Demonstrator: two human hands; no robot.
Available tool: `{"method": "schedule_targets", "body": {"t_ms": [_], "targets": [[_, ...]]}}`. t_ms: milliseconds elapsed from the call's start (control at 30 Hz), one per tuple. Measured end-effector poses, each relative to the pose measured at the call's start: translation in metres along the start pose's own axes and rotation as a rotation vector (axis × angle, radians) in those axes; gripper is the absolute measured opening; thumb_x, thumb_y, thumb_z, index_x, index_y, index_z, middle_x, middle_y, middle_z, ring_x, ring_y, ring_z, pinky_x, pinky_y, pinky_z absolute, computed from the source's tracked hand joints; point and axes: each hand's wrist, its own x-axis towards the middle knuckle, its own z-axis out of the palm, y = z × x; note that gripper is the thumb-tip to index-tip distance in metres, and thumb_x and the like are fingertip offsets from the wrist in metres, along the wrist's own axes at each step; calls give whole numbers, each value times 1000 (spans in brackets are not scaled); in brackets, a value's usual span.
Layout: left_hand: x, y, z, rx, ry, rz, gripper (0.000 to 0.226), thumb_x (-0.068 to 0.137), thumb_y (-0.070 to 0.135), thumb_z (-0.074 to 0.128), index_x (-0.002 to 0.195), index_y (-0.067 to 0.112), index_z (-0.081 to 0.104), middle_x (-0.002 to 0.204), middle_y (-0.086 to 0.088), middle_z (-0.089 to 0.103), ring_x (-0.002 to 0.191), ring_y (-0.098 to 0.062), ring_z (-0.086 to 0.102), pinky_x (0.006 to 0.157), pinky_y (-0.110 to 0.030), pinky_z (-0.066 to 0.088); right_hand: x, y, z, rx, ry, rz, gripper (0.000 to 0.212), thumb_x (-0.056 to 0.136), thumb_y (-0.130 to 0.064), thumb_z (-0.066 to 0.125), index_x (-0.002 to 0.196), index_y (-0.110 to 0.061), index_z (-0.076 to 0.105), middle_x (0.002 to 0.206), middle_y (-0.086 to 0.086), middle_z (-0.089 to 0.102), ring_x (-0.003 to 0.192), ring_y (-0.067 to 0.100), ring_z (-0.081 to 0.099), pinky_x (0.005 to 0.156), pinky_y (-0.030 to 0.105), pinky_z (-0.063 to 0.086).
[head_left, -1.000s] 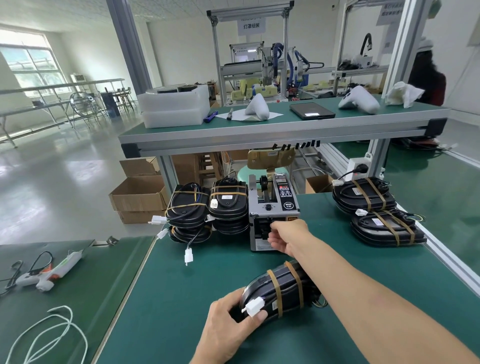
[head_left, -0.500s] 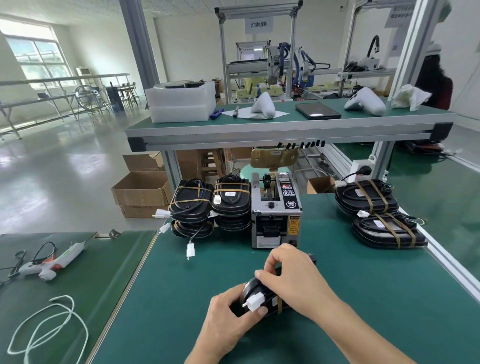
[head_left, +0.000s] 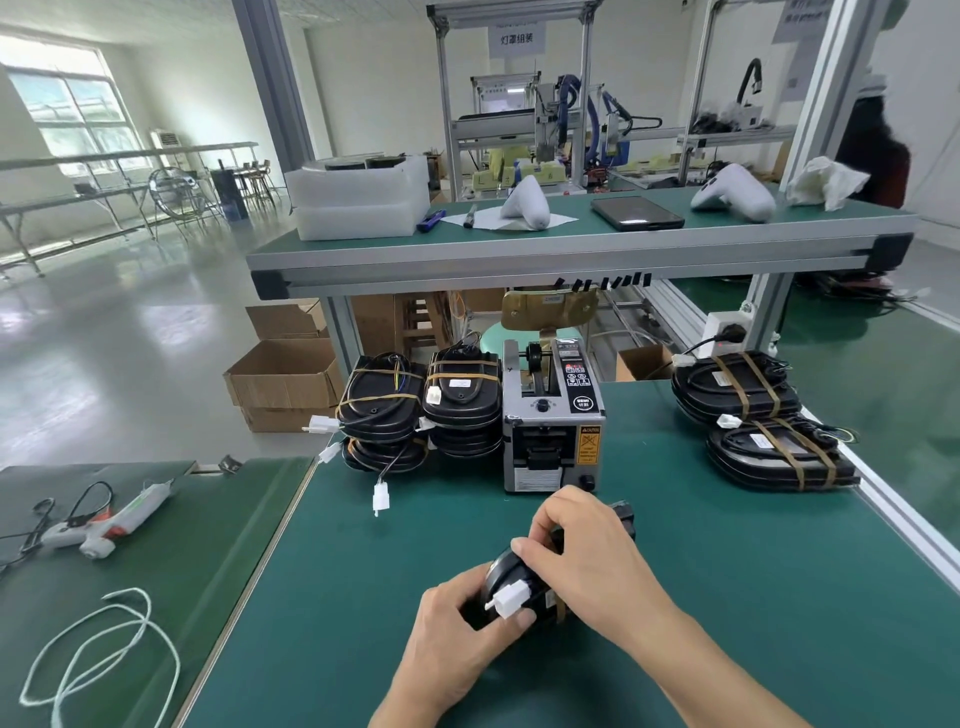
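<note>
Head view: black unit lies between both hands; left hand and right hand clamp it.

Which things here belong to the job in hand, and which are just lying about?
In the job: black unit, gripped by left hand and right hand; its white connector; tape dispenser; banded stacks beside it.
Lying about: glue gun, white cord, foam trays, tablet.

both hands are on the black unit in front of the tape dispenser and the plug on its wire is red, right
Not quite: the head view shows the plug is white, not red. The rest holds: left hand and right hand both hold the black unit in front of the tape dispenser.
</note>
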Motion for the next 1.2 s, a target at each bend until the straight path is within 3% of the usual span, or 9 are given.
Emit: {"method": "schedule_targets", "body": {"t_ms": [267, 433, 600, 700, 967, 1100, 1200], "targets": [[-1, 1, 0, 2, -6, 16, 36, 82, 57, 80, 116, 46, 75, 93, 3, 78, 85, -22, 69, 78, -37, 56, -1, 4, -2, 0, -24, -8, 27, 94, -33, 70, 72, -28, 54, 92, -14, 59, 94, 5, 54, 87, 23, 44], [-1, 2, -1, 8, -2, 19, 35, 81, 56, 80, 115, 48, 75, 91, 6, 78, 83, -17, 69, 74, -25, 54, -2, 5, -4, 11, -38, -12, 26, 95, -32, 70, 74, -27, 56, 93, -13, 60, 95, 5, 55, 87, 23, 44], [-1, 1, 0, -6, -6, 15, 38, 82, 60, 80, 117, 43, 76, 91, -1, 77, 84, -26, 68, 75, -36, 55, -1, 3, -5, 15, -34, -1, 27, 94, -34, 71, 73, -29, 55, 92, -14, 60, 94, 4, 55, 86, 22, 44], [-1, 1, 0, -8, -12, 9, 41, 83, 61, 79, 118, 40, 76, 91, 2, 77, 84, -23, 68, 74, -30, 53, 0, 0, -1, 10, -15, 7, 26, 92, -37, 71, 72, -29, 57, 90, -13, 59, 93, 5, 54, 89, 26, 44], [-1, 0, 0, -17, -10, 14, 55, 79, 77, 75, 117, 37, 77, 91, 1, 76, 84, -24, 68, 76, -37, 55, 0, 2, 2, -12, -14, -18, 23, 94, -38, 67, 77, -29, 56, 90, -16, 56, 95, 5, 51, 91, 24, 40], [-1, 1, 0, -17, -13, 12, 55, 80, 77, 75, 120, 40, 76, 92, 4, 77, 85, -19, 69, 77, -32, 55, 0, 1, 0, -15, -17, -10, 23, 97, -35, 65, 78, -26, 54, 92, -14, 56, 96, 8, 50, 93, 27, 41], [-1, 2, 0, -16, -14, 9, 55, 79, 79, 74, 120, 44, 75, 95, 4, 78, 87, -18, 71, 81, -36, 56, -1, 1, -2, -23, -26, -9, 24, 97, -34, 64, 78, -26, 52, 92, -14, 56, 97, 9, 50, 96, 28, 41]]}}
